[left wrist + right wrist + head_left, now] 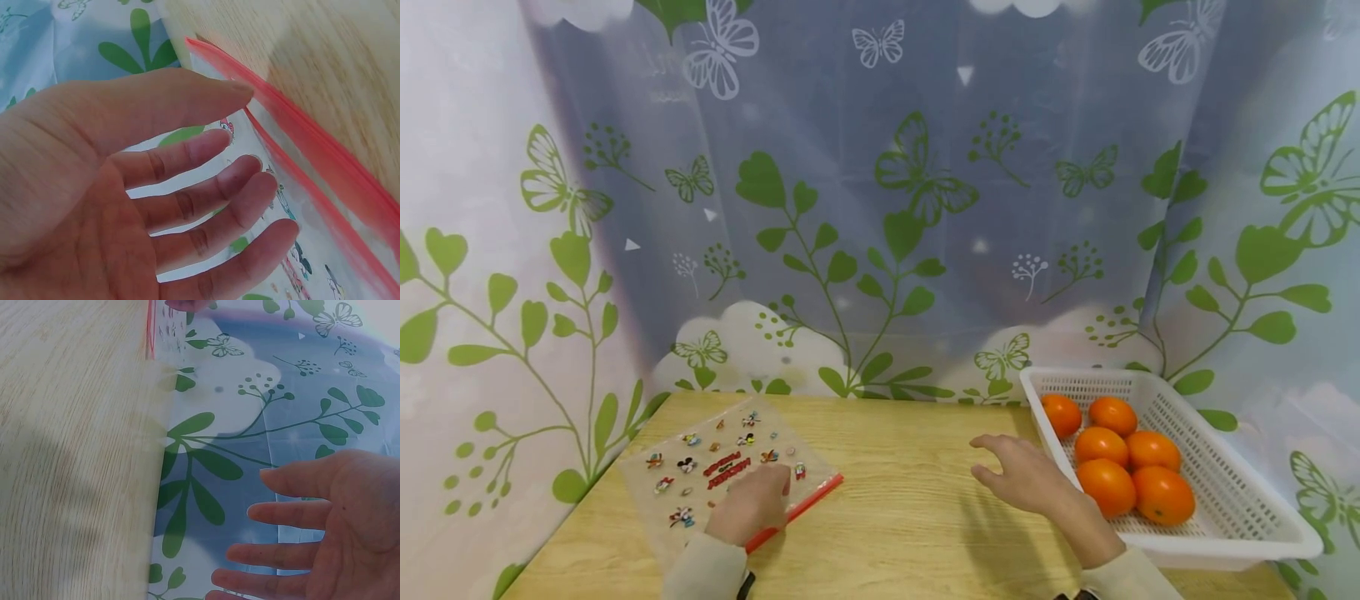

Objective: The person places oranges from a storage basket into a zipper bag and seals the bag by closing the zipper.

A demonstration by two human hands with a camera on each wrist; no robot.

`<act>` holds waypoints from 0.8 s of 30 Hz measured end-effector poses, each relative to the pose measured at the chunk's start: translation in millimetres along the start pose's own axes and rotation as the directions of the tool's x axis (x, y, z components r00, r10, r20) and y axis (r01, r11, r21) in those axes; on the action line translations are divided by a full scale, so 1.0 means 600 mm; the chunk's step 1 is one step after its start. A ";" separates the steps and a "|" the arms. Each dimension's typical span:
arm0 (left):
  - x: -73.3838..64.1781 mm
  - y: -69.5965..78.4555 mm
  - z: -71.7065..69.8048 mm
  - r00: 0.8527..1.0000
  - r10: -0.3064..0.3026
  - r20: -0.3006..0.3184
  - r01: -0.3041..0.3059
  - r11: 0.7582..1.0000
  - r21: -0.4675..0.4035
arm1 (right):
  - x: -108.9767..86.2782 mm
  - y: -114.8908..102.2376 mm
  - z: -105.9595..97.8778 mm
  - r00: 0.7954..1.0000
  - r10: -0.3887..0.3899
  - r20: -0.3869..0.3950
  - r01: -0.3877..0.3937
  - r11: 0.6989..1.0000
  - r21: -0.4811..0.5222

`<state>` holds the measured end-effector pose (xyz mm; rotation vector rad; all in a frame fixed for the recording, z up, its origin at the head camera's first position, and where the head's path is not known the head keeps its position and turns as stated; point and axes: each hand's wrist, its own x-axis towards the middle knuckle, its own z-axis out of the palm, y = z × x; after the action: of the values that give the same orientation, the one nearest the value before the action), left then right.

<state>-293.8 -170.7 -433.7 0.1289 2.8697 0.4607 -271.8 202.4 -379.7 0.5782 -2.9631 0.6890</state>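
A person's left hand (751,504), fingers loosely bent and gripping nothing that I can make out from my remote post, is poised at the red zip strip (814,500) of a clear cartoon-print bag (730,450), while the right hand (1030,482) hangs relaxed and empty above the desk (895,492). The bag lies by the desk's left edge, its far corner near the back edge. Along the right edge, a white basket (1232,547) holds six orange fruits (1165,496) before a butterfly-and-leaf curtain (820,100).

Bright pic, soft shadows on tbl (895,483)
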 end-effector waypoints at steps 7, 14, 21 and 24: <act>0.000 -0.003 0.002 0.997 -0.039 0.060 0.038 0.999 0.009 | -0.002 -0.003 0.001 1.000 0.009 0.004 -0.009 1.000 0.008; 0.002 -0.003 0.005 0.998 -0.055 0.024 0.054 0.997 0.059 | 0.000 -0.003 0.005 1.000 0.008 -0.003 -0.008 1.000 0.004; -0.001 -0.004 0.006 0.999 0.029 -0.045 -0.028 0.999 0.037 | 0.002 -0.003 0.008 1.000 -0.002 0.006 0.002 1.000 0.014; -0.004 -0.005 0.006 0.993 0.073 -0.091 -0.075 0.997 -0.016 | 0.003 -0.003 0.012 1.000 -0.003 0.011 0.002 1.000 0.018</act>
<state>-290.6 -172.8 -437.1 0.2169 2.9565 0.5210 -272.7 197.4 -385.0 0.5887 -2.9688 0.7146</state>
